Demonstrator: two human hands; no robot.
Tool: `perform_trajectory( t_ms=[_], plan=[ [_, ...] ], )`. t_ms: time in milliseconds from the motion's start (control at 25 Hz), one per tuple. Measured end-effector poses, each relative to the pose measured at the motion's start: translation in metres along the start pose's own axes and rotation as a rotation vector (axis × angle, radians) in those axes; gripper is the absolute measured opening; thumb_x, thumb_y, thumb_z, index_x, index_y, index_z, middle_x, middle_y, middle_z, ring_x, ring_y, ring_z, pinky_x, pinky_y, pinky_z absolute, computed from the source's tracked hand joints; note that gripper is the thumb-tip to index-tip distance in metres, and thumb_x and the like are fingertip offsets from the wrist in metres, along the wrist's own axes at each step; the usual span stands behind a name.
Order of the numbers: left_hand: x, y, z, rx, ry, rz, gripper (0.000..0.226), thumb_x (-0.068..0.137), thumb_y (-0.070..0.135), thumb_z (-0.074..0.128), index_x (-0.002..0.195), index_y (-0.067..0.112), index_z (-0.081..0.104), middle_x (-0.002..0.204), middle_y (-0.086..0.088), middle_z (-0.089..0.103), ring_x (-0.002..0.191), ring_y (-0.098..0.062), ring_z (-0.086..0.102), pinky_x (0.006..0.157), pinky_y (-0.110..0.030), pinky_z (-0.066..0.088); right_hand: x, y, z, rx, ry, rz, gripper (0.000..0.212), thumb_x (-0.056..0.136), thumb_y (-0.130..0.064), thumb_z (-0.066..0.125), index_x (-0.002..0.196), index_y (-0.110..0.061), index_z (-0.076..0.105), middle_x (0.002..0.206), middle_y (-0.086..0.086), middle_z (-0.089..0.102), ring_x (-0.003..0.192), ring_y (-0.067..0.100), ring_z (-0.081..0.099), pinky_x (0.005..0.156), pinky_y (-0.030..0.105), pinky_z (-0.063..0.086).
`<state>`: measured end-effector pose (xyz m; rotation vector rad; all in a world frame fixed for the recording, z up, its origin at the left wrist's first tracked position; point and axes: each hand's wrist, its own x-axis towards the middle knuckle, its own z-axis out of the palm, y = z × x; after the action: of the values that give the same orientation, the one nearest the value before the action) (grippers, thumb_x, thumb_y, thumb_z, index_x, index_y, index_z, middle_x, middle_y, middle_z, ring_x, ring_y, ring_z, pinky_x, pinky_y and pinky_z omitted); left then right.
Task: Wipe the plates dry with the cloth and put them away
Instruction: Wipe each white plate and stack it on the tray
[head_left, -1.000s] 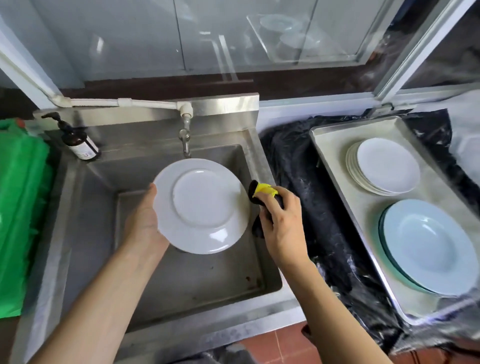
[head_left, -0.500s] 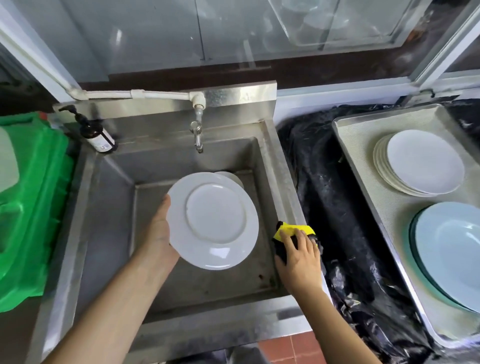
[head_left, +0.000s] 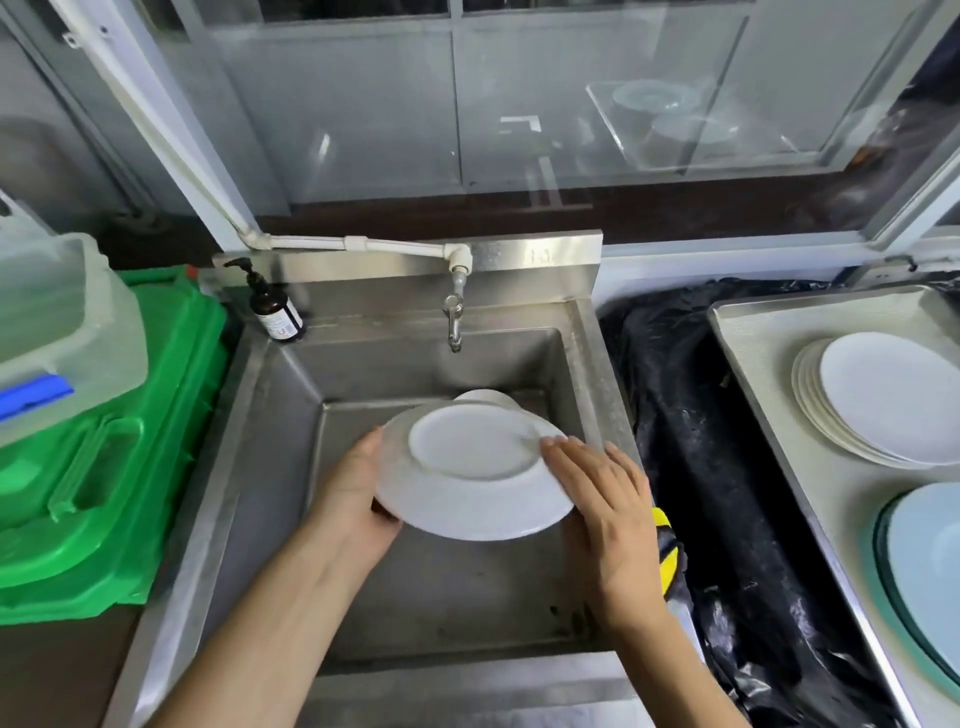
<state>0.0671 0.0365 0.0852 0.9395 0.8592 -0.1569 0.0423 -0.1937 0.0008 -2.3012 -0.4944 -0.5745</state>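
The plate (head_left: 470, 470) hangs over the sink (head_left: 597, 374), underside up. The left hand (head_left: 358, 493) grasps its left rim, while the right hand (head_left: 597, 499), fingers straight, now lies on its right edge. The cloth (head_left: 666, 551), in that grip half a second ago, sits just right of it on the sink's rim.

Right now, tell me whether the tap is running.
Off: no stream falls from the tap into the sink.
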Motion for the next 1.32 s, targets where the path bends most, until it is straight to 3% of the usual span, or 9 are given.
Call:
perform_trajectory(
  t_ms=[80, 240, 320, 520, 600, 680, 880, 1120, 1320],
  plan=[
    [-0.003, 0.009, -0.013, -0.108, 0.068, -0.131, 0.015, 0.103, 0.013, 0.05, 0.101, 0.005, 0.063, 0.08, -0.013, 0.075, 0.082, -0.025, 0.067, 0.059, -0.041, 0.062, 0.01, -0.009, -0.008, 0.02, 0.001, 0.002, 0.035, 0.103, -0.023, 0.046, 0.13, -0.015, 0.067, 0.129, -0.009, 0.064, 0.121, 0.011, 0.056, 0.107, 0.032, 0.039],
    [-0.006, 0.015, -0.035, 0.053, 0.056, -0.216, 0.028, 0.1, 0.02, 0.053, 0.117, -0.002, 0.058, 0.121, -0.028, 0.061, 0.099, -0.045, 0.064, 0.072, -0.059, 0.061, 0.02, -0.039, -0.005, 0.091, 0.004, 0.257, 0.025, 0.102, -0.032, 0.051, 0.119, -0.028, 0.068, 0.111, -0.015, 0.066, 0.103, 0.013, 0.061, 0.086, 0.021, 0.044],
    [-0.012, 0.012, -0.04, 0.164, 0.123, -0.202, 0.023, 0.099, 0.028, 0.053, 0.11, 0.009, 0.059, 0.12, -0.017, 0.053, 0.097, -0.037, 0.061, 0.079, -0.054, 0.057, 0.025, -0.053, -0.001, 0.196, 0.041, 0.387, 0.012, 0.103, -0.032, 0.059, 0.111, -0.036, 0.066, 0.102, -0.019, 0.067, 0.094, 0.006, 0.062, 0.077, 0.019, 0.046],
    [-0.017, 0.015, -0.05, 0.21, 0.138, -0.122, 0.019, 0.096, 0.028, 0.047, 0.091, 0.017, 0.062, 0.078, -0.005, 0.067, 0.07, -0.025, 0.057, 0.057, -0.029, 0.04, 0.031, -0.081, 0.01, 0.296, 0.098, 0.639, 0.008, 0.097, -0.03, 0.067, 0.103, -0.035, 0.064, 0.085, -0.014, 0.069, 0.08, 0.008, 0.063, 0.065, 0.034, 0.05],
    [-0.016, 0.015, -0.059, 0.232, 0.124, -0.098, 0.017, 0.091, 0.027, 0.052, 0.08, 0.018, 0.061, 0.061, -0.001, 0.066, 0.065, -0.024, 0.054, 0.06, -0.029, 0.042, 0.035, -0.087, 0.012, 0.346, 0.151, 0.756, 0.011, 0.095, -0.024, 0.069, 0.099, -0.032, 0.062, 0.079, -0.003, 0.071, 0.073, 0.015, 0.064, 0.063, 0.036, 0.05],
    [-0.017, 0.012, -0.064, 0.267, 0.084, -0.106, 0.012, 0.091, 0.025, 0.054, 0.085, 0.018, 0.062, 0.071, -0.002, 0.066, 0.07, -0.024, 0.054, 0.066, -0.031, 0.044, 0.038, -0.093, 0.012, 0.371, 0.19, 0.888, 0.017, 0.095, -0.016, 0.067, 0.096, -0.031, 0.059, 0.081, 0.004, 0.07, 0.07, 0.017, 0.062, 0.062, 0.033, 0.048],
    [-0.014, 0.014, -0.071, 0.323, 0.031, -0.095, 0.009, 0.093, 0.022, 0.056, 0.095, 0.02, 0.065, 0.085, -0.001, 0.066, 0.074, -0.024, 0.056, 0.069, -0.036, 0.049, 0.035, -0.1, 0.016, 0.394, 0.233, 1.118, 0.019, 0.093, -0.014, 0.061, 0.104, -0.029, 0.064, 0.09, -0.008, 0.065, 0.082, 0.013, 0.061, 0.072, 0.034, 0.047],
    [-0.018, 0.014, -0.064, 0.355, -0.041, -0.1, 0.013, 0.092, 0.026, 0.058, 0.099, 0.018, 0.066, 0.089, -0.001, 0.07, 0.077, -0.026, 0.061, 0.067, -0.037, 0.05, 0.033, -0.099, 0.0, 0.387, 0.277, 1.161, 0.027, 0.093, -0.015, 0.061, 0.082, -0.039, 0.066, 0.083, -0.017, 0.066, 0.078, 0.004, 0.062, 0.061, 0.025, 0.043],
    [-0.021, 0.01, -0.038, 0.375, -0.081, -0.081, 0.013, 0.09, 0.023, 0.056, 0.093, 0.016, 0.067, 0.07, 0.004, 0.071, 0.071, -0.023, 0.057, 0.063, -0.034, 0.049, 0.031, -0.087, -0.019, 0.41, 0.354, 1.214, 0.026, 0.091, -0.017, 0.059, 0.082, -0.038, 0.07, 0.087, -0.012, 0.069, 0.08, 0.012, 0.064, 0.064, 0.028, 0.048]
  ],
)
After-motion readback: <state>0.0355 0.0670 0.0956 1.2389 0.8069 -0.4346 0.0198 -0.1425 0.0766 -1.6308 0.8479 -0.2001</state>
